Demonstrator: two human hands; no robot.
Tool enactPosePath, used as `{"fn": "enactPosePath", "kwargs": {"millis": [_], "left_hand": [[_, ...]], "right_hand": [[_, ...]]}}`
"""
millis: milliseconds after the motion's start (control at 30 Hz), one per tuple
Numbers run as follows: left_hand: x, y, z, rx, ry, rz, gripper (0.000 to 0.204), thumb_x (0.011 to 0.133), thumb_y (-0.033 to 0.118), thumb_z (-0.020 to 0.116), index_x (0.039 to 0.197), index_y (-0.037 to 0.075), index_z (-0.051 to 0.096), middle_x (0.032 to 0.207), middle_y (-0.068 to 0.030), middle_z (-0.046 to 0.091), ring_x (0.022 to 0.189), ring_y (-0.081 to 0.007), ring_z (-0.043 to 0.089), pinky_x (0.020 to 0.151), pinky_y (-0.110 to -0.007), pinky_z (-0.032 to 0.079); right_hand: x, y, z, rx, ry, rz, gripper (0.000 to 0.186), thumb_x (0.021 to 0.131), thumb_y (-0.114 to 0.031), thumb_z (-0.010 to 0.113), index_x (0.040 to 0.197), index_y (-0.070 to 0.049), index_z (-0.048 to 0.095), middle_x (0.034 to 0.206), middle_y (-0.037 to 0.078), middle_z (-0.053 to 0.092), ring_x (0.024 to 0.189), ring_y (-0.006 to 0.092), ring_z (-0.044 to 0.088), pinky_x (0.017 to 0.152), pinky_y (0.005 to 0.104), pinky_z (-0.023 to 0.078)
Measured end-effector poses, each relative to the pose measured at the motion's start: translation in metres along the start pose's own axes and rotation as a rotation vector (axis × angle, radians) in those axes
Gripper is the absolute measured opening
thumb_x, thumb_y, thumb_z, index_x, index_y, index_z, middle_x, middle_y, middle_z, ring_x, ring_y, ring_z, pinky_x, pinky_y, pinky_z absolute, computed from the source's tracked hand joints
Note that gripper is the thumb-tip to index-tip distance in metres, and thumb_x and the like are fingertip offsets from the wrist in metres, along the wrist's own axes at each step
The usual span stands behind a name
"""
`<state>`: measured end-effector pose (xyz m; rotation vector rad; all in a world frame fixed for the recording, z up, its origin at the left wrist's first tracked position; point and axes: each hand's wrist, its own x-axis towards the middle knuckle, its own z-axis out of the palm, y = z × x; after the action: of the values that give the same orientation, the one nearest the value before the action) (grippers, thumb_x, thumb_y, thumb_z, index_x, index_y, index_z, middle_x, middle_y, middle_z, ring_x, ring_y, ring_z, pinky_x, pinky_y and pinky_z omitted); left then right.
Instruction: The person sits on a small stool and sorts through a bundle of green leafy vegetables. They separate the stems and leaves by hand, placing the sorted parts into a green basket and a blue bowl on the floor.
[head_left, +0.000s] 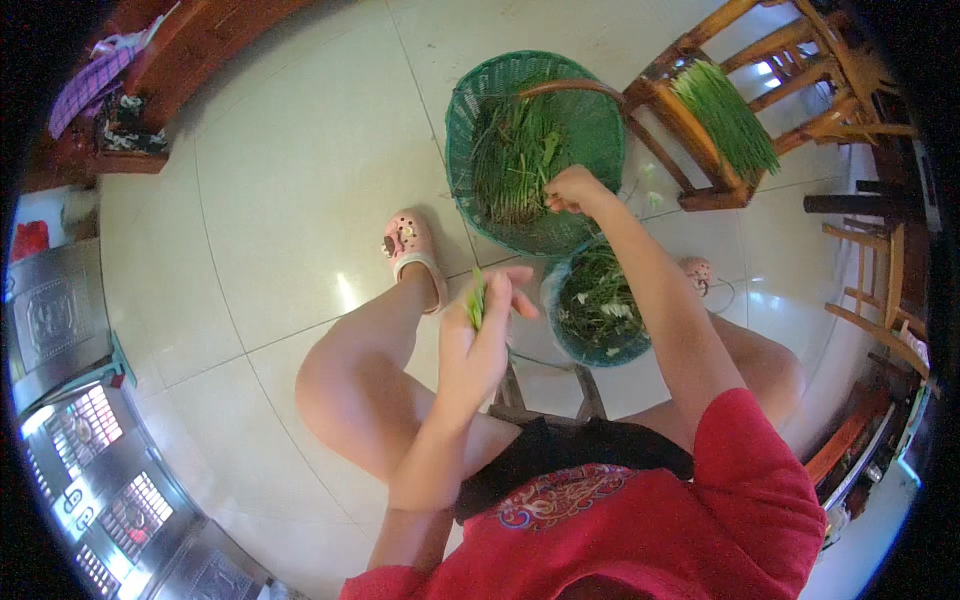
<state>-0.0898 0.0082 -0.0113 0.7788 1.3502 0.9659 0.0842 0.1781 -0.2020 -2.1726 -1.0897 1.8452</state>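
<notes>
My left hand [482, 325] is raised above my lap, its fingers curled round a few green chives [475, 298]. My right hand [575, 190] reaches over the green woven basket [597, 135], fingers pinched together beside the root ends of a pile of chives [520, 165]. Whatever those fingertips hold, if anything, is too small to make out. Below the basket stands a blue tub [556, 335] full of limp green leaves and pale scraps, partly covered by my right forearm.
A wooden chair [690, 195] at the far right carries a neat bundle of chives [725, 115]. The basket's brown handle [570, 86] arches over it. My feet, in pink clogs [408, 235], flank the basket and tub. Dark wooden furniture [200, 50] stands far left.
</notes>
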Motion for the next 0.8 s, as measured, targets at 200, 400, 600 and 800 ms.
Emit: {"fn": "enactPosePath", "kwargs": {"millis": [200,400,600,800], "left_hand": [[0.007,-0.017,0.008,0.137,0.033,0.163,0.025,0.084,0.023,0.049,0.089,0.002,0.058,0.069,-0.0018,0.057,0.056,-0.0067,0.045,0.054,-0.020,0.037],[-0.002,-0.029,0.023,0.484,-0.110,0.504,0.020,0.073,0.015,0.061,0.088,0.002,0.061,0.084,-0.0050,0.059,0.080,-0.0114,0.053,0.069,-0.022,0.041],[-0.009,-0.059,0.043,0.566,-0.596,0.445,0.021,0.069,0.010,0.064,0.087,0.000,0.061,0.085,-0.0079,0.059,0.074,-0.0130,0.054,0.067,-0.025,0.042],[-0.017,-0.063,0.053,0.514,-0.616,0.296,0.019,0.067,0.012,0.065,0.081,0.001,0.062,0.068,-0.0076,0.061,0.061,-0.0120,0.054,0.059,-0.026,0.043]], "right_hand": [[-0.161,0.043,-0.032,0.211,-0.001,-0.337,0.017,0.080,-0.016,0.053,0.084,0.000,0.056,0.066,0.001,0.053,0.054,0.0063,0.045,0.044,0.0188,0.034],[-0.262,0.109,-0.038,0.165,0.038,-0.442,0.017,0.080,-0.015,0.052,0.090,-0.002,0.057,0.067,-0.002,0.051,0.059,0.0035,0.044,0.049,0.0168,0.034],[-0.281,0.132,-0.035,-0.015,0.058,-0.707,0.014,0.079,-0.009,0.051,0.085,0.002,0.057,0.067,-0.001,0.052,0.062,0.0032,0.045,0.053,0.0181,0.036],[-0.278,0.141,-0.030,0.401,0.040,-0.497,0.020,0.080,-0.020,0.053,0.089,-0.002,0.057,0.078,0.000,0.055,0.066,0.0053,0.047,0.055,0.0187,0.038]]}}
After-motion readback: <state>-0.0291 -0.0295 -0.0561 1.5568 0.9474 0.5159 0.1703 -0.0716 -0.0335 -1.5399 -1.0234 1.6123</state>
